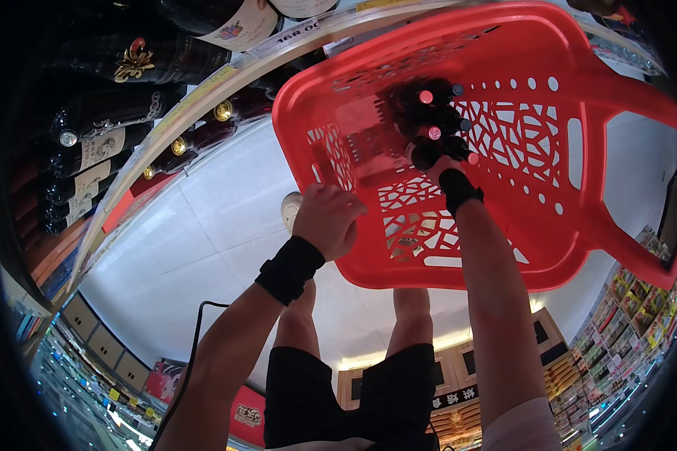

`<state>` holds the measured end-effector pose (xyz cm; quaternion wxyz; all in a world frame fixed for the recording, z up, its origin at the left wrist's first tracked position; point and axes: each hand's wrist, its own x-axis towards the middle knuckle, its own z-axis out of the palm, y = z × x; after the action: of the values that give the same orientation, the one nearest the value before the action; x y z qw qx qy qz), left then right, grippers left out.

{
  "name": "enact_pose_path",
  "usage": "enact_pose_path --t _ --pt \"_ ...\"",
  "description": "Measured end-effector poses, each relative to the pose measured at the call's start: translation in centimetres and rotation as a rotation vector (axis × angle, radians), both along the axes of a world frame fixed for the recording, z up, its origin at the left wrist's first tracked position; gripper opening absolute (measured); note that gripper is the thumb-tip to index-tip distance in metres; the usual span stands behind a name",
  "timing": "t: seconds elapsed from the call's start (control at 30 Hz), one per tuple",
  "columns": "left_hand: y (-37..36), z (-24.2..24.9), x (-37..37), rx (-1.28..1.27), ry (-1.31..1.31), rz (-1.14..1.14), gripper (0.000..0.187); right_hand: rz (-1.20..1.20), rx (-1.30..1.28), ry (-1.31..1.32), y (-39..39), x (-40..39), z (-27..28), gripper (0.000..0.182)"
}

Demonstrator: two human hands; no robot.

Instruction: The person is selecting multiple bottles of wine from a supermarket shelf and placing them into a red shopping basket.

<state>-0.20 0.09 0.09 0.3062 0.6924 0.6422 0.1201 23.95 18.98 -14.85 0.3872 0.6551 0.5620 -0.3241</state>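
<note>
A red shopping basket (436, 279) tilts in front of me, with several dark wine bottles (421, 113) lying together inside it. Their caps are pink or dark. My right hand (442, 168) reaches into the basket, fingers closed around the lowest bottle (423, 154) of the group; the fingertips are partly hidden. Over the basket's near left rim is my left hand (327, 222), its fingers loosely curled and apart from the thumb, with nothing visible in them. Both wrists wear black bands.
A shelf of wine bottles (105, 150) curves along the left, with a price strip (297, 34) on its edge. Pale floor tiles (203, 248) lie below. Stocked shelves (617, 331) stand at the lower right. A black cable (195, 338) runs beside my left arm.
</note>
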Motion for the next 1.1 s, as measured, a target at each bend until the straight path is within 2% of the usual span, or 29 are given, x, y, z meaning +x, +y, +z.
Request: enact_pose_path --t 0.17,0.37,0.47,0.57,0.67,0.77,0.87,0.97,1.03,1.1 --pt "0.0 0.2 -0.1 -0.005 0.022 -0.015 0.02 0.013 -0.014 0.01 0.2 -0.3 -0.6 0.055" --pt "0.2 0.3 -0.1 -0.001 0.041 -0.039 0.021 0.068 -0.012 0.039 1.1 -1.7 0.4 0.052" --pt "0.5 0.3 0.1 -0.009 0.056 -0.032 0.02 0.054 0.151 0.03 1.1 -1.3 -0.1 0.044" --pt "0.5 0.2 0.3 0.004 0.039 -0.021 0.02 0.071 0.258 0.076 0.4 -0.3 -0.8 0.046" --pt "0.2 -0.1 0.3 -0.039 0.044 -0.024 0.026 -0.042 0.169 0.084 0.7 -0.4 0.6 0.047" --pt "0.1 0.1 0.1 -0.05 0.056 -0.037 0.025 0.059 0.22 0.108 -0.3 1.4 -0.2 0.043" --pt "0.5 0.4 0.2 -0.012 0.06 -0.031 0.02 -0.025 0.17 0.179 0.6 2.9 1.3 0.037" --pt "0.0 0.3 0.2 -0.049 0.095 -0.041 0.021 -0.073 0.02 0.276 1.0 3.0 5.8 0.035" --pt "-0.2 -0.1 0.1 -0.02 0.078 -0.039 0.021 -0.092 0.162 0.289 0.7 3.3 6.0 0.035" --pt "-0.1 -0.4 0.1 -0.019 0.075 -0.042 0.021 -0.246 0.087 0.42 0.7 5.1 9.0 0.036"
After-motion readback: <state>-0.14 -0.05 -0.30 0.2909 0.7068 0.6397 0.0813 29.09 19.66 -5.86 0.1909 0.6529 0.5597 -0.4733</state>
